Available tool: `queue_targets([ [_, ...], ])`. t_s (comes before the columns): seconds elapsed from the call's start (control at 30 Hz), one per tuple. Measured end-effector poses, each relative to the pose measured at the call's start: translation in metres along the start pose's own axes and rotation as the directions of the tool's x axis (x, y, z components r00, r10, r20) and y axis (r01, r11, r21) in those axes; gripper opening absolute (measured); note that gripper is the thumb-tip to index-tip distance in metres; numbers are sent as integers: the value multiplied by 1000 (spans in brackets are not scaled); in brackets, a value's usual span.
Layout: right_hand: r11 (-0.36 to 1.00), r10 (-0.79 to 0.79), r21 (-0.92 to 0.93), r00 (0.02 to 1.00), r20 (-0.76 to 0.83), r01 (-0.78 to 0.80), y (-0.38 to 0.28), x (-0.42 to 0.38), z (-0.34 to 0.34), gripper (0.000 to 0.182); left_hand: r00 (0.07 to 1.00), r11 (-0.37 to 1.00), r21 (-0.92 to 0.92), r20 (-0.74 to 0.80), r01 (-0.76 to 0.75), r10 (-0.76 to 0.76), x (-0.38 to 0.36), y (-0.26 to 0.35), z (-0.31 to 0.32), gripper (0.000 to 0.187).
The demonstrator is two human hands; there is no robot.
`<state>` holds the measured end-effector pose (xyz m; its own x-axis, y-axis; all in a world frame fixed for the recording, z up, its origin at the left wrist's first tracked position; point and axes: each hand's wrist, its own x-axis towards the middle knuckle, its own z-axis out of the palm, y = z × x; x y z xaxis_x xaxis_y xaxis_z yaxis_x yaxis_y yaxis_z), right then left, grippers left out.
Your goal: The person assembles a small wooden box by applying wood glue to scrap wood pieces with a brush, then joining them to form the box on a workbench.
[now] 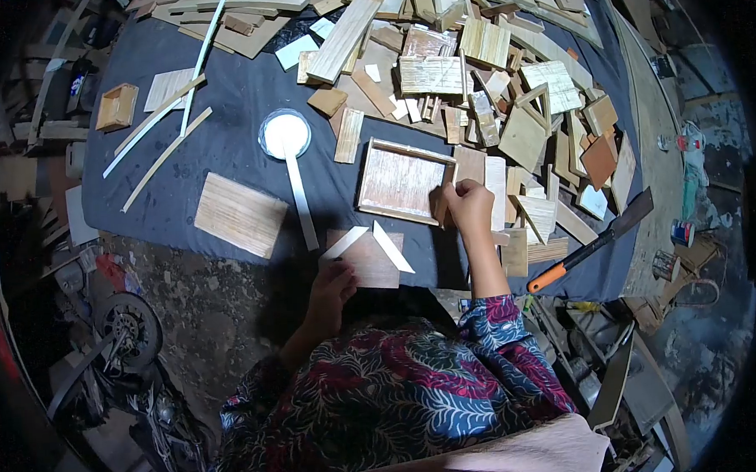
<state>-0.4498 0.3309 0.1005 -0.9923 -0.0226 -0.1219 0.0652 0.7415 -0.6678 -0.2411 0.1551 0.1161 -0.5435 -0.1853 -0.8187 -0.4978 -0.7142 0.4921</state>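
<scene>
My left hand (331,290) grips the left edge of a thin brown wooden panel (374,264) near the table's front edge. Two white strips with slanted ends lie at angles over it, a left strip (344,242) and a right strip (392,248). With closed fingers, my right hand (471,205) pinches the right wall of a shallow wooden tray (405,177) on the dark cloth. Part of that wall is hidden behind the fingers. Left of the tray, a white stick (301,202) rests with its upper end on a round container of white paste (285,135).
A loose wooden board (240,215) lies to the left, with long thin strips (168,159) and a small wooden box (117,107) beyond. Scrap wood (464,72) is heaped across the back and right. An orange-handled saw (589,242) lies at the right front edge.
</scene>
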Motion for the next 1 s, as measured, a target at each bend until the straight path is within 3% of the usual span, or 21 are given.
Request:
queue_targets([
  [0.13,999,39,-18,999,17,-38,1,2,-1,27,996,991,119,65,-62,54,4,-4,-7,15],
  [0.23,984,141,98,988,61,-147,-3,3,-17,30,983,982,159,171,-98,70,6,-2,-9,18],
  [0.27,978,170,113,985,45,-174,5,4,-19,30,991,989,134,126,-66,49,5,-3,-8,19],
  [0.33,729,407,519,893,193,-445,22,3,-19,27,1000,996,85,17,1,-2,-1,-2,-10,21],
  [0.37,707,432,533,881,194,-464,28,-2,-18,27,1000,993,118,14,13,-15,-2,-1,-9,21],
  [0.43,639,378,617,886,267,-459,36,-8,-17,24,998,996,83,44,31,-35,-2,2,-4,20],
  [0.5,656,343,597,887,308,-461,51,-17,-11,21,999,992,124,47,13,-19,-6,6,9,19],
  [0.57,906,219,349,971,92,-237,64,-28,0,15,999,988,154,50,-12,4,-7,10,19,17],
  [0.63,904,214,351,969,122,-244,72,-38,5,16,998,990,138,60,-18,10,-5,14,28,15],
  [0.67,900,193,376,975,107,-219,75,-43,9,16,1000,986,164,-17,2,1,-9,18,41,15],
  [0.73,905,136,401,990,46,-143,82,-49,19,16,1000,986,167,-5,-9,10,-8,20,46,15],
  [0.83,878,138,453,988,67,-153,79,-44,18,17,1000,984,177,16,-22,19,-8,23,55,15],
  [0.93,805,211,573,977,-32,-156,51,-32,10,26,999,981,191,36,-31,24,-5,22,54,16],
  [1.0,824,177,546,984,0,-149,37,-24,3,30,999,985,168,27,-39,35,-5,23,56,14],
])
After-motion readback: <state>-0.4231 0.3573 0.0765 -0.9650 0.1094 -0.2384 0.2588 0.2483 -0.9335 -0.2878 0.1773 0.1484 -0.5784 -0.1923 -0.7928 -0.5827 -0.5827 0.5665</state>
